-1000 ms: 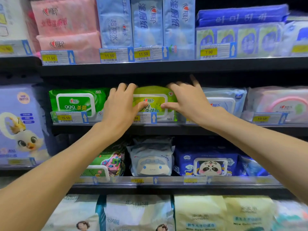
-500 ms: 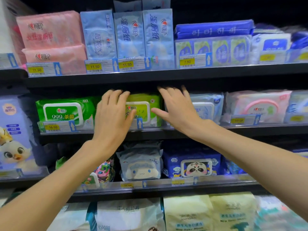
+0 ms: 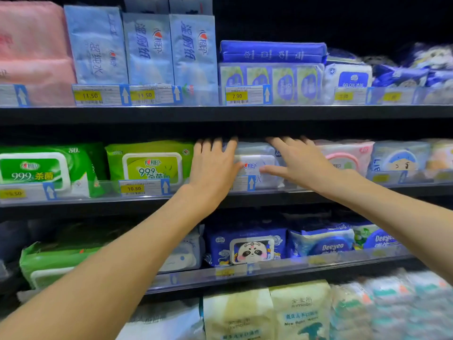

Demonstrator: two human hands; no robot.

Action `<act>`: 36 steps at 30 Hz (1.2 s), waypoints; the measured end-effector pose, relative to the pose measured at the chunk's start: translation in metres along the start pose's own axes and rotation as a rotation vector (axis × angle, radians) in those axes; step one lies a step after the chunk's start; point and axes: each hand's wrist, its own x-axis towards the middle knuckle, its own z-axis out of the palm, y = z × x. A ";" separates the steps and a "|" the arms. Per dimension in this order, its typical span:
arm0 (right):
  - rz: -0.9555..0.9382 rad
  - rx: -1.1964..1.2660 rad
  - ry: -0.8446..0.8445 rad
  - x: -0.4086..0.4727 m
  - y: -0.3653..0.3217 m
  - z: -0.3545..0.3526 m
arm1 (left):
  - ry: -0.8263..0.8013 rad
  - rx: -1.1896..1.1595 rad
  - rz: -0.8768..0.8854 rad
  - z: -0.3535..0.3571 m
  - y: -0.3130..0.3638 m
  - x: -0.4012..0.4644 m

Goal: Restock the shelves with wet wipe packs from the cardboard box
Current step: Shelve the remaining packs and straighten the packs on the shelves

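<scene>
Dark store shelving (image 3: 245, 114), yellow price tags (image 3: 237, 96) along edges.

Above the fingertips of the left hand (image 3: 213, 168) and right hand (image 3: 297, 163) runs a dark gap under the upper shelf edge (image 3: 245, 114), the only open room over the packs. Between the two thumbs sits the pale blue wipe pack (image 3: 257, 165), filling the slot from the clear shelf lip (image 3: 269, 190) nearly to that gap. Just outside the left hand's fingers the lime-green wipe pack (image 3: 149, 163) blocks sideways movement; just outside the right hand's fingers the pink wipe pack (image 3: 348, 155) does the same. Below the palms the price tag rail (image 3: 143, 187) and the middle shelf front bar the way down.
</scene>
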 end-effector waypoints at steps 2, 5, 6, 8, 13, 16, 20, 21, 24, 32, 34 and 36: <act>-0.023 0.011 -0.012 0.002 0.003 0.003 | 0.007 0.053 -0.008 0.001 -0.001 0.002; -0.057 0.039 -0.005 0.005 0.009 0.005 | 0.003 0.085 -0.013 -0.001 0.002 0.006; -0.059 0.049 -0.001 0.006 0.009 0.005 | -0.005 0.077 -0.021 -0.001 0.003 0.007; -0.063 0.034 0.018 0.007 0.007 0.006 | -0.023 0.049 -0.044 0.000 0.003 0.009; -0.053 0.023 0.061 0.006 0.004 0.008 | -0.024 0.025 -0.074 0.005 0.004 0.008; -0.048 0.050 0.045 0.006 0.005 0.006 | -0.040 0.048 -0.066 0.003 0.008 0.008; -0.016 0.057 0.033 0.005 0.001 0.006 | -0.046 0.010 -0.071 0.000 0.009 0.006; -0.005 0.068 0.036 0.004 -0.001 0.005 | -0.044 -0.012 -0.071 -0.001 0.009 0.003; -0.044 0.057 0.092 -0.005 -0.003 0.001 | 0.019 -0.067 -0.023 -0.006 0.007 -0.015; -0.219 0.117 0.187 -0.079 -0.046 -0.007 | -0.057 -0.242 0.056 -0.038 -0.015 -0.133; -0.254 0.138 0.161 -0.110 -0.063 0.000 | -0.103 -0.299 0.019 -0.039 -0.026 -0.174; -0.289 0.168 0.102 -0.142 -0.079 0.015 | -0.155 -0.341 -0.024 -0.037 -0.033 -0.219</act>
